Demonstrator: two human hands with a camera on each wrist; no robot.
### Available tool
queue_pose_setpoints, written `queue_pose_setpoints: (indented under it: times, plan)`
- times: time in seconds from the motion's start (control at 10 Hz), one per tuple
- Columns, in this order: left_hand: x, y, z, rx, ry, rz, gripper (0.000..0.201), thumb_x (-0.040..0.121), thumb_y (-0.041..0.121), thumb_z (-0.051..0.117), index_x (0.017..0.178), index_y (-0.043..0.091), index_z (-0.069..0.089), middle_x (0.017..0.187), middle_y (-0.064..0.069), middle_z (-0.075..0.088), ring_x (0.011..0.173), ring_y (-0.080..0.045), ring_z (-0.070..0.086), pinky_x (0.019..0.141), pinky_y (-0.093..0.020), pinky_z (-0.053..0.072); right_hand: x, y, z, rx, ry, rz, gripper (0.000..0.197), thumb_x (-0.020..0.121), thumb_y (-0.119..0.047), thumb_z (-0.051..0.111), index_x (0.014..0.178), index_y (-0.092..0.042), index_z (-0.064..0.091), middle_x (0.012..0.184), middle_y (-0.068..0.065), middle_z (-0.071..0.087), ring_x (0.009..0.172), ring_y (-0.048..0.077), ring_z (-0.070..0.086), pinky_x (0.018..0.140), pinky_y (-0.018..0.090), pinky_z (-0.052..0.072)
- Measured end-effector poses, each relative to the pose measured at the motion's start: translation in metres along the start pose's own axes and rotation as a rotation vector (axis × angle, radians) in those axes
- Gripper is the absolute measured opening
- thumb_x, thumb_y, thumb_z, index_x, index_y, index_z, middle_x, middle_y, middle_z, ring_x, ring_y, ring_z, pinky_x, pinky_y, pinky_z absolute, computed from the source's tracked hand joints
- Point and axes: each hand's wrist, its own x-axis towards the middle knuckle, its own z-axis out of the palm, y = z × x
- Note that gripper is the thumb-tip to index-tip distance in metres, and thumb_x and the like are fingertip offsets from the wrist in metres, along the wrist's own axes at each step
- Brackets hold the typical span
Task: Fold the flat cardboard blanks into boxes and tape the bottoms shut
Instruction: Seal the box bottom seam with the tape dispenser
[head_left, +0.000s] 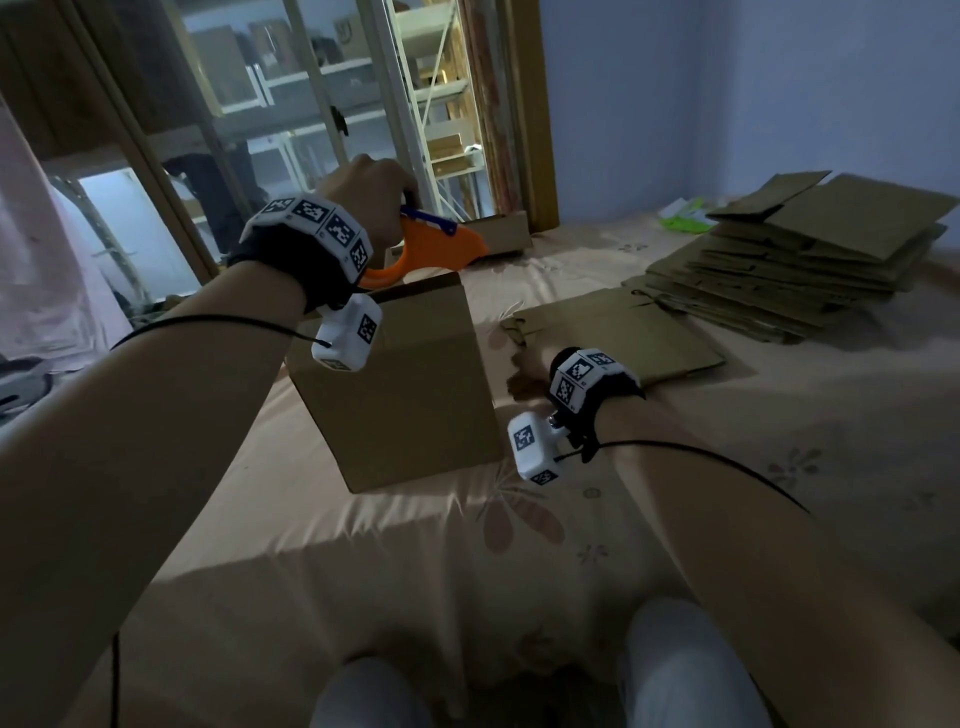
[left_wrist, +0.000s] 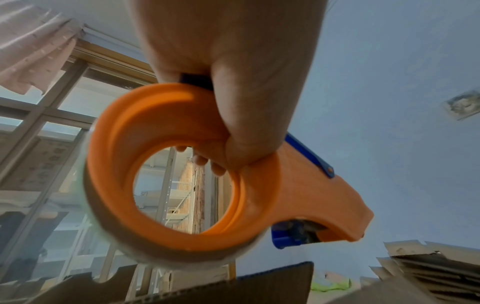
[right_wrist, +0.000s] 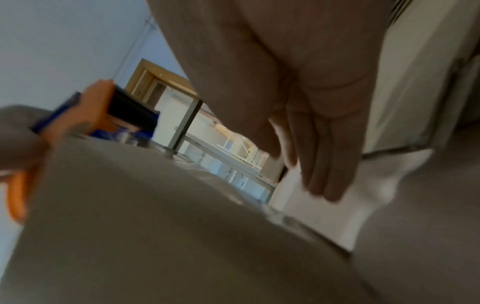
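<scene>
Holding orange tape dispenser (head_left: 431, 244) aloft: left hand (head_left: 371, 195) wrapped fully round its handle, fingers hooked through roll opening, cutter end pointing away, poised above folded box (head_left: 400, 384), likely ready for taping pass or just clear of one. Box stands on sheeted bed (head_left: 363, 561), tape on it not discernible. Right hand (right_wrist: 317, 144): fingers straight, together, holding nothing, lowered beside box toward single flat blank (head_left: 623, 332), probably reaching for it. Stack of blanks (head_left: 810, 260) waits further right, within reach.

Dim room, daylight through window (head_left: 291, 130); right wrist view motion-blurred; wide-angle bending at edges.
</scene>
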Motion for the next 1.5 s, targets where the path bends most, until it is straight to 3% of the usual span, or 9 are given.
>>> queue_pose_setpoints:
  times: [0.1,0.2,0.3,0.4,0.5,0.6,0.9,1.2,1.5]
  plan:
    - [0.001,0.001,0.001,-0.004,0.006,-0.012,0.032,0.077,0.005,0.062,0.102,0.025,0.067,0.086,-0.001,0.057,0.076,-0.025,0.06,0.058,-0.032,0.049,-0.007,-0.025,0.012,0.404,0.257,-0.14,0.031,0.1,-0.029,0.042,0.09,-0.008,0.061,0.1,0.016,0.063,0.092,0.032,0.064,0.086,0.042,0.054]
    - [0.001,0.002,0.002,-0.008,-0.005,-0.019,0.033,0.077,0.005,0.062,0.104,0.024,0.067,0.086,-0.003,0.058,0.074,-0.026,0.06,0.057,-0.031,0.048,-0.037,-0.051,0.023,0.471,0.236,-0.202,0.067,0.099,-0.06,0.022,0.137,-0.014,0.052,0.132,0.012,0.058,0.12,0.028,0.054,0.107,0.044,0.038]
    - [0.001,0.004,0.001,-0.018,-0.021,-0.012,0.032,0.078,0.005,0.063,0.104,0.023,0.066,0.085,-0.003,0.058,0.071,-0.023,0.059,0.055,-0.03,0.046,-0.054,-0.06,0.031,0.395,0.125,-0.287,0.079,0.091,-0.072,0.009,0.152,-0.025,0.03,0.154,0.006,0.037,0.141,0.026,0.033,0.114,0.042,0.023]
    - [0.001,0.006,0.0,-0.019,0.002,-0.001,0.028,0.078,0.006,0.061,0.101,0.021,0.068,0.083,-0.006,0.062,0.069,-0.025,0.059,0.058,-0.031,0.049,-0.048,-0.045,0.042,0.318,0.095,-0.352,0.085,0.085,-0.075,0.04,0.153,-0.025,0.026,0.149,0.003,0.044,0.135,0.023,0.043,0.108,0.037,0.034]
    - [0.002,0.008,0.002,-0.016,0.055,0.009,0.024,0.08,0.006,0.059,0.097,0.017,0.071,0.075,-0.006,0.06,0.065,-0.025,0.056,0.058,-0.031,0.048,-0.045,-0.033,0.049,0.378,0.076,-0.439,0.072,0.075,-0.052,0.076,0.136,-0.028,0.046,0.116,-0.006,0.067,0.104,0.011,0.064,0.094,0.033,0.053]
    - [0.002,0.009,0.002,-0.008,0.054,0.017,0.023,0.08,0.007,0.059,0.097,0.016,0.071,0.075,-0.006,0.058,0.066,-0.024,0.055,0.058,-0.031,0.047,-0.044,-0.03,0.05,0.415,0.084,-0.454,0.068,0.072,-0.04,0.084,0.131,-0.027,0.051,0.107,-0.008,0.069,0.093,0.006,0.066,0.083,0.025,0.055]
    - [0.001,0.011,-0.002,-0.015,0.015,0.026,0.027,0.078,0.005,0.056,0.098,0.017,0.069,0.095,-0.013,0.066,0.079,-0.03,0.062,0.061,-0.033,0.048,-0.054,-0.016,0.055,0.222,0.175,-0.438,0.06,0.076,-0.049,0.077,0.125,-0.019,0.058,0.108,-0.008,0.065,0.086,0.005,0.056,0.062,0.006,0.04]
    - [-0.002,0.013,-0.002,-0.027,0.042,0.039,0.027,0.081,0.004,0.055,0.101,0.015,0.069,0.093,-0.012,0.064,0.069,-0.024,0.054,0.057,-0.03,0.043,-0.047,0.004,0.062,0.086,0.18,-0.316,0.065,0.07,-0.072,0.065,0.103,-0.016,0.073,0.098,-0.003,0.074,0.09,0.013,0.068,0.082,0.029,0.056]
    - [-0.008,0.009,-0.007,-0.044,0.033,0.05,0.027,0.083,0.003,0.054,0.104,0.015,0.067,0.102,-0.013,0.064,0.08,-0.023,0.055,0.064,-0.032,0.047,-0.031,-0.004,0.056,0.014,0.07,-0.167,0.109,0.035,-0.095,0.061,0.113,-0.02,0.067,0.109,-0.001,0.07,0.104,0.021,0.065,0.092,0.038,0.054]
